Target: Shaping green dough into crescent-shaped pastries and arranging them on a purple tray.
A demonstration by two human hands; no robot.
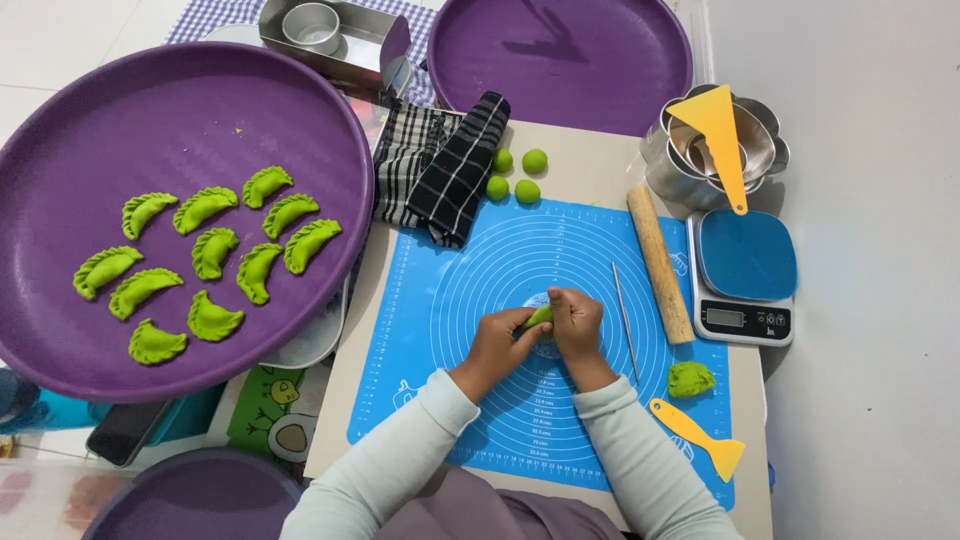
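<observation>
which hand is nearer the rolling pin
Right. The right hand sits just left of the rolling pin, beside the thin stick; the left hand is farther left, beyond the green dough both hold.

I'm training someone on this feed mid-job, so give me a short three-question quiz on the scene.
1. True or false: both hands hold one green dough piece over the blue mat.
2. How many dough balls lie by the checked cloth?
3. What lies nearest the right edge of the mat: A) rolling pin, B) scale, C) purple tray?

Key: 1 true; 2 four; 3 B.
</observation>
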